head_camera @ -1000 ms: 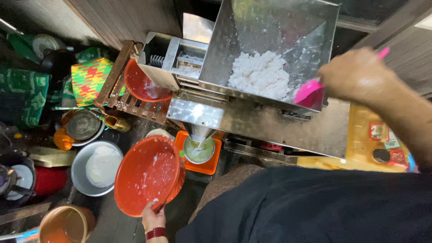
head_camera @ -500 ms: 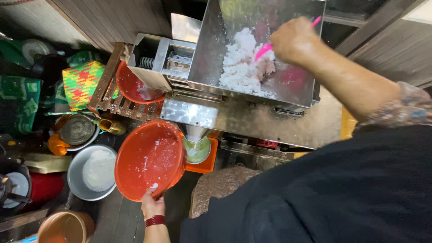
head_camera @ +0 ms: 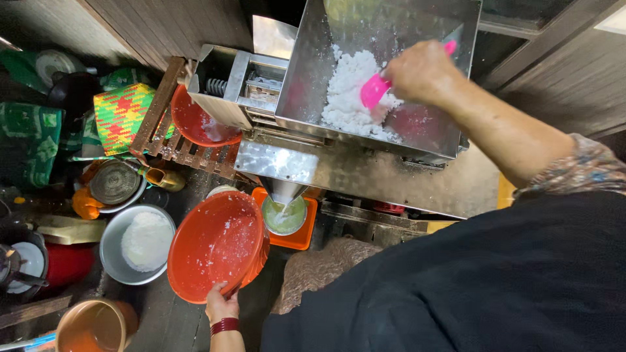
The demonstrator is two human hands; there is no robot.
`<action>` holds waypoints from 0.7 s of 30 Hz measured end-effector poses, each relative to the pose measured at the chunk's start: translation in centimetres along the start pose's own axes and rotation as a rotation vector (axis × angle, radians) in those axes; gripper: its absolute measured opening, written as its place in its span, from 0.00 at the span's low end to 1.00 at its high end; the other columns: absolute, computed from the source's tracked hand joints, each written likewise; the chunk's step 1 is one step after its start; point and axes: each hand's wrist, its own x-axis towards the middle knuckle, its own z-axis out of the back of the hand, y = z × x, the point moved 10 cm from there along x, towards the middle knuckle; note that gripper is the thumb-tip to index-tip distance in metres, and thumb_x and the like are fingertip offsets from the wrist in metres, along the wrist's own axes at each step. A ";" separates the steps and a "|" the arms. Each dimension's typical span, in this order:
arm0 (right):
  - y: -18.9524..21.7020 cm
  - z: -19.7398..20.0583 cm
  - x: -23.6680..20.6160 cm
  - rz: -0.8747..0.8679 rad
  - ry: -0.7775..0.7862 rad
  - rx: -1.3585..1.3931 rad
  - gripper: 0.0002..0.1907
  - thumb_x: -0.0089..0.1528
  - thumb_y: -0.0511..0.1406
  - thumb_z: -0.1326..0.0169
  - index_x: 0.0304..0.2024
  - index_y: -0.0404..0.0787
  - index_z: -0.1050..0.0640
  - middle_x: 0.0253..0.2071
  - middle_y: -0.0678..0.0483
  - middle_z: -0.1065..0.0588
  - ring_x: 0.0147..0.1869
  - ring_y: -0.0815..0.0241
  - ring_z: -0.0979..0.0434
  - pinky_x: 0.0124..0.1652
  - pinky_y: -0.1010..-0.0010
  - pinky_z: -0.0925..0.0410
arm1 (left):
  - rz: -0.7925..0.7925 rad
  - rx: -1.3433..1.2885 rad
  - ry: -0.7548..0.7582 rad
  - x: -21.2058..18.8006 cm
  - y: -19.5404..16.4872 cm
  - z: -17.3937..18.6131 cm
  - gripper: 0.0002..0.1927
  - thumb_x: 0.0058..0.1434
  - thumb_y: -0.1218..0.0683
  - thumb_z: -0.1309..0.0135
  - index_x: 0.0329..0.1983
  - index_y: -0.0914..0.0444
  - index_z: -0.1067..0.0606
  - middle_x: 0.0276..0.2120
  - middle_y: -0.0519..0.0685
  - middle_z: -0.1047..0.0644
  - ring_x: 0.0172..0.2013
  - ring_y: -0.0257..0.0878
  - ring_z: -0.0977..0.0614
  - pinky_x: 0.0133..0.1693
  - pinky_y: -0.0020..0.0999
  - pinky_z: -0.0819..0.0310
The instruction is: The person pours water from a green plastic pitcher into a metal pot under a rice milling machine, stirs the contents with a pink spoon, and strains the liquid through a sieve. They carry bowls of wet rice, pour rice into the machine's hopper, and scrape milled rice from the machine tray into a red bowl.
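Your right hand (head_camera: 424,70) grips a pink plastic scraper (head_camera: 377,89), working white grated pulp (head_camera: 352,98) inside the steel hopper (head_camera: 313,72). Your left hand (head_camera: 222,305) holds the round orange plastic basin (head_camera: 215,251) below; keep it tilted clear.

Illumination is uneven. The brightest zone lies at 12 to 1 o'clock, where light from above strikes the steel hopper (head_camera: 391,72) and the white mass (head_camera: 349,91) inside it; the white mass is close to overexposed, with little surface detail. Glare patches show on the flat steel plate (head_camera: 277,161) near centre. A pale strip at 2 o'clock is blown out. The area from 8 to 10 o'clock is dim, with deep shadow among the floor items. The dark garment (head_camera: 469,280) at 4 to 5 o'clock reads nearly black. Wide-angle distortion bends lines toward the edges. Focus is acceptable throughout; slight softness affects the right hand (head_camera: 424,70).
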 end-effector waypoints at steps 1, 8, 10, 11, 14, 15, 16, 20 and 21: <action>-1.0 0.8 -0.6 -0.064 0.109 0.034 0.11 0.59 0.37 0.48 0.39 0.47 0.16 0.39 0.46 0.18 0.47 0.44 0.17 0.43 0.52 0.26 | -0.007 -0.003 0.023 0.1 -0.1 -0.4 0.11 0.57 0.66 0.49 0.44 0.70 0.28 0.46 0.58 0.24 0.46 0.56 0.19 0.48 0.62 0.19; 5.7 1.1 -2.5 -0.020 0.325 0.247 0.15 0.64 0.37 0.52 0.46 0.37 0.18 0.45 0.41 0.18 0.46 0.44 0.14 0.43 0.52 0.24 | -0.001 -0.015 0.060 0.1 0.2 -2.7 0.13 0.57 0.67 0.50 0.46 0.69 0.27 0.47 0.56 0.24 0.47 0.55 0.20 0.50 0.60 0.20; 8.2 -0.7 -0.7 0.063 0.256 0.200 0.15 0.64 0.36 0.52 0.42 0.35 0.16 0.46 0.39 0.18 0.48 0.42 0.16 0.45 0.51 0.26 | 0.013 0.006 0.069 -0.1 0.4 -3.2 0.13 0.57 0.67 0.50 0.45 0.69 0.27 0.47 0.57 0.24 0.47 0.56 0.20 0.49 0.61 0.20; 7.8 -1.9 0.3 0.042 0.245 0.197 0.15 0.64 0.36 0.51 0.43 0.36 0.16 0.46 0.40 0.19 0.48 0.41 0.16 0.44 0.50 0.25 | 0.020 0.018 0.071 -0.1 0.5 -3.2 0.13 0.56 0.67 0.50 0.45 0.69 0.27 0.46 0.58 0.24 0.47 0.56 0.20 0.49 0.61 0.20; 6.1 -5.5 2.6 0.009 0.206 0.164 0.14 0.63 0.36 0.51 0.42 0.38 0.16 0.45 0.42 0.19 0.48 0.41 0.16 0.41 0.48 0.24 | 0.004 0.007 0.104 -0.1 0.5 -3.3 0.14 0.55 0.68 0.50 0.46 0.68 0.27 0.46 0.56 0.25 0.47 0.55 0.21 0.49 0.61 0.20; 5.8 -6.3 3.1 0.018 0.183 0.134 0.14 0.63 0.36 0.50 0.41 0.39 0.15 0.44 0.42 0.18 0.47 0.41 0.16 0.40 0.49 0.24 | -0.007 0.007 0.091 -0.1 0.5 -3.0 0.15 0.55 0.69 0.50 0.46 0.67 0.27 0.46 0.55 0.25 0.47 0.54 0.21 0.49 0.62 0.20; 5.5 -6.9 3.4 0.029 0.161 0.104 0.13 0.63 0.36 0.50 0.39 0.39 0.15 0.43 0.42 0.18 0.47 0.42 0.15 0.40 0.50 0.23 | -0.017 0.008 0.077 0.0 0.5 -2.5 0.16 0.54 0.69 0.50 0.46 0.67 0.27 0.47 0.55 0.25 0.47 0.54 0.21 0.49 0.62 0.20; 3.6 -6.2 3.3 -0.010 -0.016 0.075 0.13 0.64 0.36 0.51 0.36 0.39 0.15 0.38 0.42 0.18 0.42 0.43 0.14 0.36 0.52 0.23 | -0.025 -0.015 0.066 0.2 0.3 -0.8 0.15 0.56 0.68 0.48 0.47 0.68 0.27 0.47 0.56 0.25 0.48 0.55 0.21 0.49 0.62 0.20; 3.1 -5.8 3.0 -0.020 -0.033 0.081 0.13 0.64 0.36 0.50 0.36 0.39 0.16 0.37 0.42 0.18 0.41 0.42 0.14 0.36 0.52 0.23 | -0.020 -0.017 0.056 0.3 0.2 -0.3 0.15 0.56 0.67 0.48 0.47 0.68 0.27 0.47 0.57 0.25 0.48 0.55 0.21 0.49 0.62 0.20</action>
